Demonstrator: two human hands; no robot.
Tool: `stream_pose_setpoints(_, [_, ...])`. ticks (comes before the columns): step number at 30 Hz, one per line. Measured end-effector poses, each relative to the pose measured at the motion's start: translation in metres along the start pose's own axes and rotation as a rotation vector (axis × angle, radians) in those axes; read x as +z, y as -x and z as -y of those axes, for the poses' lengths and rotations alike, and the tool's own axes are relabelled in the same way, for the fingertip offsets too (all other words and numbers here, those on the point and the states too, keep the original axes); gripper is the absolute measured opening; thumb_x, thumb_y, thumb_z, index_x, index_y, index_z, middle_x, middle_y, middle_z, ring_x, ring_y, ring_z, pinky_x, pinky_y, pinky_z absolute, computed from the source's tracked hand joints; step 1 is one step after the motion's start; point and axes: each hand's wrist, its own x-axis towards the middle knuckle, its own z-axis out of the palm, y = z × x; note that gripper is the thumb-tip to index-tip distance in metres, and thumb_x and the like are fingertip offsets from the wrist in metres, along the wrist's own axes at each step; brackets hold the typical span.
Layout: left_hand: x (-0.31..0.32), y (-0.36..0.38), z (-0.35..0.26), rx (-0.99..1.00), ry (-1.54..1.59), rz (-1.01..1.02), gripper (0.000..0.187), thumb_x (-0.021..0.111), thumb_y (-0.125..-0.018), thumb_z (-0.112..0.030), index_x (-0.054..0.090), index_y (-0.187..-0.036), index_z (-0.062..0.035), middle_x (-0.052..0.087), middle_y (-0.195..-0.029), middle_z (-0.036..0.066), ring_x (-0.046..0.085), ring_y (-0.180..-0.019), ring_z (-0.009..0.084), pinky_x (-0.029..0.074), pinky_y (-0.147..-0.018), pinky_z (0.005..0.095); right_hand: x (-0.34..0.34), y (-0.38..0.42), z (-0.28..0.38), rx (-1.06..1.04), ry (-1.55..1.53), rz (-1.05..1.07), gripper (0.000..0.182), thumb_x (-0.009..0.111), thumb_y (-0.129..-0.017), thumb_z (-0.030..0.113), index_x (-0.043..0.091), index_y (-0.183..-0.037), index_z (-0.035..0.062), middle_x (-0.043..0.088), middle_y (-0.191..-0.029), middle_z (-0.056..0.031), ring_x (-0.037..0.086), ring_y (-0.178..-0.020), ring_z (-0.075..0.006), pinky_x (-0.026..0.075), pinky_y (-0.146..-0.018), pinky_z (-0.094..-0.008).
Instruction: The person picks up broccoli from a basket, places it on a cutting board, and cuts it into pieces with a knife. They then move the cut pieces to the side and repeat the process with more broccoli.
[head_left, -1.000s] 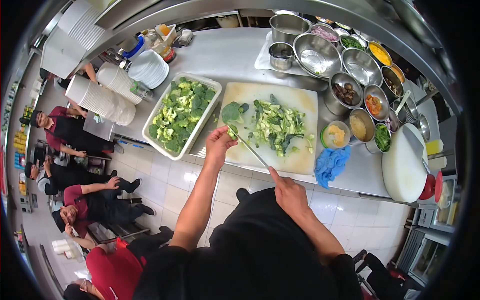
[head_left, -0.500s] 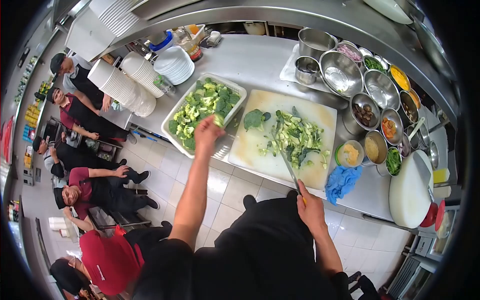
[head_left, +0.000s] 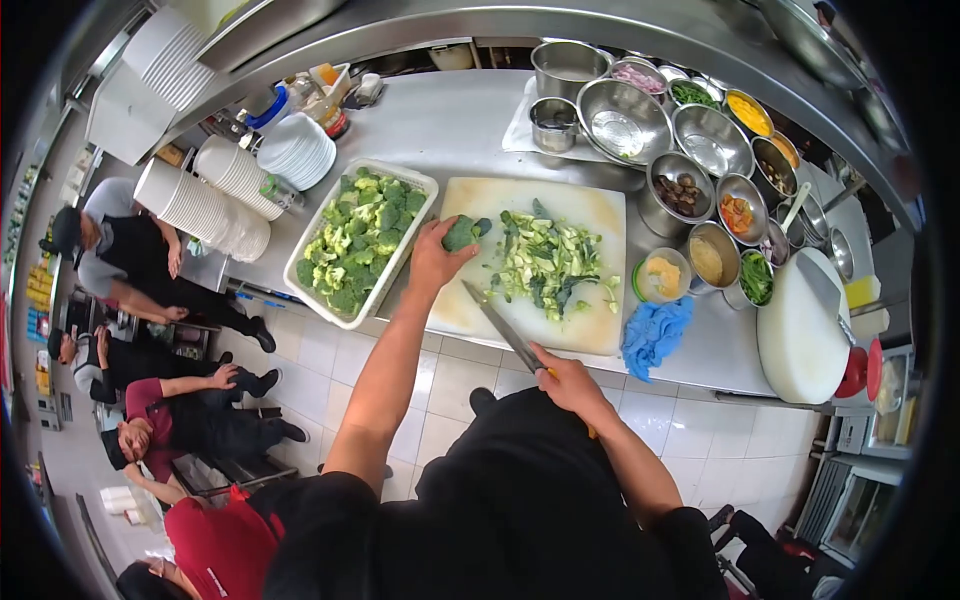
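My left hand has its fingers closed around a broccoli head at the left side of the white cutting board. In my right hand is the yellow handle of a kitchen knife. Its blade points up and left over the board's front part. Chopped broccoli stem pieces and leaves lie spread over the middle of the board. To the left of my left hand stands a white basket filled with broccoli florets.
Metal bowls of ingredients crowd the right, beside a blue cloth and a round white block with a cleaver on it. Stacked white plates and containers stand left. Several people stand farther left.
My left hand has moved from over the basket to the broccoli head on the board; the small piece it held is gone from its fingers. The knife has shifted left, off the chopped pieces.
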Motion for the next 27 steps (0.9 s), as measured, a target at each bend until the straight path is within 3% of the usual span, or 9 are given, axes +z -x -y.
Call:
stream_pose_setpoints(2, [0.001,0.0,0.002,-0.182,-0.007,0.073,0.054,0.082,-0.072,-0.02,0.065,-0.12,-0.003,0.064,-0.118,0.02,0.063,-0.105,0.0358,0.052,-0.091,0.0377,-0.01,0.004,0.007,0.175,0.076,-0.008,0.056,0.057,-0.091,0.017,0.046,-0.145,0.0221,0.066,-0.078,-0.0254,0.065,-0.074,-0.0441,0.052,-0.07,-0.0479])
stream_pose_setpoints(3, [-0.001,0.001,0.003,-0.281,0.073,0.086,0.055,0.079,-0.073,-0.013,0.062,-0.124,-0.0034,0.062,-0.123,0.02,0.062,-0.112,0.0317,0.049,-0.096,0.0355,-0.012,0.008,0.007,0.183,0.071,-0.01,0.056,0.057,-0.091,0.017,0.046,-0.145,0.0221,0.066,-0.078,-0.0254,0.065,-0.074,-0.0441,0.052,-0.07,-0.0479])
stream_pose_setpoints(5, [0.008,0.018,0.042,-0.234,0.241,0.079,0.055,0.077,-0.073,-0.009,0.061,-0.125,-0.0032,0.061,-0.126,0.019,0.061,-0.113,0.0293,0.048,-0.097,0.035,-0.017,0.015,0.007,0.142,0.179,-0.091,0.055,0.055,-0.093,0.016,0.044,-0.147,0.0203,0.062,-0.069,-0.0235,0.064,-0.065,-0.0388,0.051,-0.068,-0.044])
stream_pose_setpoints(7, [0.01,0.03,0.047,-0.171,0.534,0.039,0.053,0.069,-0.073,0.004,0.056,-0.124,-0.0021,0.056,-0.131,0.018,0.058,-0.116,0.0234,0.046,-0.099,0.0345,-0.023,0.019,0.017,0.13,0.149,-0.105,0.055,0.055,-0.092,0.016,0.045,-0.146,0.0213,0.062,-0.07,-0.0249,0.064,-0.068,-0.042,0.051,-0.068,-0.048])
stream_pose_setpoints(11, [0.013,0.043,0.055,-0.117,0.544,-0.007,0.056,0.067,-0.072,0.006,0.052,-0.126,-0.0012,0.053,-0.134,0.019,0.056,-0.118,0.0236,0.045,-0.101,0.0351,-0.018,0.013,0.026,0.1,0.136,-0.099,0.055,0.055,-0.091,0.015,0.046,-0.145,0.0207,0.063,-0.07,-0.0263,0.064,-0.071,-0.0444,0.05,-0.068,-0.0524])
stream_pose_setpoints(13, [0.009,0.046,0.053,-0.157,0.454,0.068,0.064,0.062,-0.075,0.012,0.042,-0.134,-0.0038,0.051,-0.135,0.019,0.05,-0.126,0.0231,0.041,-0.106,0.0348,-0.016,0.005,0.03,0.101,0.168,-0.085,0.056,0.055,-0.091,0.014,0.045,-0.145,0.0196,0.063,-0.071,-0.0256,0.064,-0.071,-0.0443,0.051,-0.069,-0.0524])
stream_pose_setpoints(17, [-0.004,0.041,0.024,-0.19,0.343,0.08,0.055,0.063,-0.076,0.007,0.05,-0.128,-0.0021,0.052,-0.133,0.019,0.053,-0.123,0.0263,0.042,-0.104,0.036,0.0,-0.01,0.018,-0.066,0.202,-0.179,0.058,0.056,-0.092,0.014,0.042,-0.148,0.0162,0.063,-0.071,-0.025,0.062,-0.069,-0.0442,0.05,-0.068,-0.0511])
stream_pose_setpoints(19, [-0.013,0.034,0.0,0.046,-0.119,-0.007,0.044,0.067,-0.072,-0.002,0.062,-0.115,-0.0012,0.059,-0.118,0.019,0.06,-0.106,0.0371,0.049,-0.095,0.0378,-0.002,-0.014,0.028,-0.026,0.28,-0.123,0.058,0.055,-0.091,0.013,0.042,-0.148,0.0153,0.063,-0.071,-0.0244,0.063,-0.069,-0.0434,0.051,-0.068,-0.0512])
stream_pose_setpoints(27, [-0.018,0.001,-0.002,0.044,-0.183,0.275,0.041,0.064,-0.075,-0.001,0.069,-0.115,-0.0083,0.063,-0.105,0.019,0.062,-0.096,0.0372,0.052,-0.086,0.0431,0.011,-0.017,0.049,0.053,0.558,-0.01,0.067,0.053,-0.084,0.006,0.039,-0.15,0.0103,0.064,-0.071,-0.02,0.066,-0.067,-0.0388,0.054,-0.065,-0.0512])
